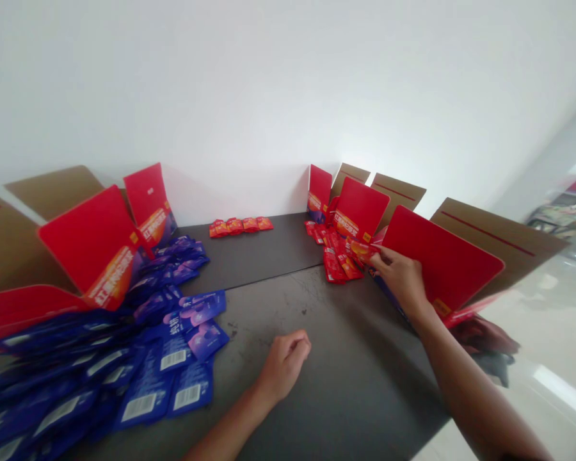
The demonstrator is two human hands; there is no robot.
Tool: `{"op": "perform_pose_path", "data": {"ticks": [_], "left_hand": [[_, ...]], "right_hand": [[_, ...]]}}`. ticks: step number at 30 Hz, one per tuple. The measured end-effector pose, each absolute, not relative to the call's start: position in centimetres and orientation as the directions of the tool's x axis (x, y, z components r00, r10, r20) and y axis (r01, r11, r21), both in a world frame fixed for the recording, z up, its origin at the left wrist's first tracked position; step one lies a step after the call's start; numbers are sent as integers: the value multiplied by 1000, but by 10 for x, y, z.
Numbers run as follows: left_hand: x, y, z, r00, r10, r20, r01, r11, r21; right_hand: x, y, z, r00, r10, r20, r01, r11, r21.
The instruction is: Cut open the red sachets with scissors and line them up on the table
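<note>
My left hand rests on the dark table as a loose fist, nothing visible in it. Just left of it lies a spread of blue sachets. My right hand reaches to the right side, fingers pinched on a small red sachet at the edge of a pile of red sachets. A red display box stands right behind that hand.
A short row of red sachets lies at the back by the white wall. Red boxes inside brown cartons stand at the left and at the back right. The table edge runs along the right, with the floor beyond.
</note>
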State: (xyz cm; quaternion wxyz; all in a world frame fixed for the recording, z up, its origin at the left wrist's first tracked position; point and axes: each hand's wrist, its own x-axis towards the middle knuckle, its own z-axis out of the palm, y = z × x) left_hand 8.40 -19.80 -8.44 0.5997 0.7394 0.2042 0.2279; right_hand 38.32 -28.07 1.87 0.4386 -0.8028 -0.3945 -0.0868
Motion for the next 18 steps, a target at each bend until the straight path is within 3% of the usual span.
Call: {"op": "perform_pose_path", "data": {"ticks": [4, 9, 13, 18], "left_hand": [[84, -199, -83, 813, 573, 99, 13, -188, 982], [85, -201, -80, 806, 585, 91, 27, -190, 981], [86, -201, -82, 802, 591, 88, 29, -186, 982], [87, -201, -87, 798, 600, 62, 34, -147, 988]], "right_hand": [[360, -253, 25, 704, 575, 417, 512, -5, -859], [335, -192, 2, 651, 731, 205, 149, 141, -979], [319, -140, -25, 643, 765, 18, -205, 194, -959], [305, -69, -51, 696, 715, -67, -352, 259, -900]]}}
